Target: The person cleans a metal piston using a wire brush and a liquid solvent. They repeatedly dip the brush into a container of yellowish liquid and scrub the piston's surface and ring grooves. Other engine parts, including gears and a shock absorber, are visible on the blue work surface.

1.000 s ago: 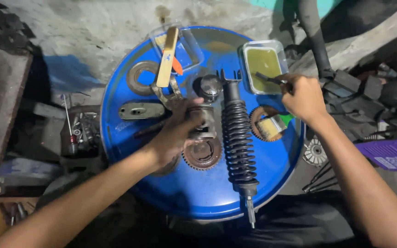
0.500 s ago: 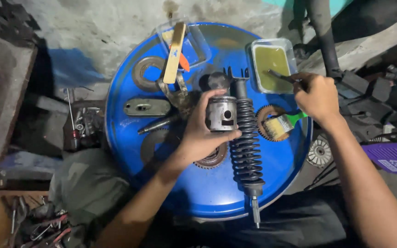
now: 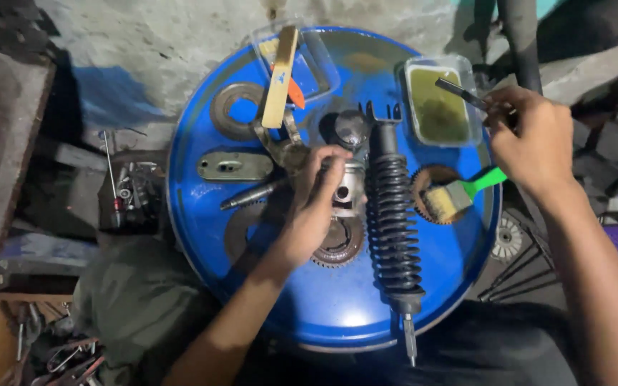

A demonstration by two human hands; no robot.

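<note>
A round blue drum top (image 3: pixel 309 300) fills the middle of the view and serves as the desk. A long black coil spring shock absorber (image 3: pixel 393 214) lies lengthwise on it, just to the right of the left hand's grip. The left hand (image 3: pixel 312 211) reaches in from below, its grip clamped around a grey metal piston (image 3: pixel 347 189) held just above the drum, with a toothed gear (image 3: pixel 337 246) lying beneath it. Above and left of this grip lie pliers with a tan handle (image 3: pixel 280 82), a flat metal ring (image 3: pixel 234 111) and an oblong grey cover plate (image 3: pixel 234 166). The right hand (image 3: pixel 534 139) is well apart to the right, its grip closed on a thin dark tool (image 3: pixel 463 93) whose tip points over a clear tray of yellowish-green liquid (image 3: pixel 438 107). Below and left of that grip, a paintbrush with a green handle (image 3: pixel 463 193) rests on another gear (image 3: pixel 423 182).
</note>
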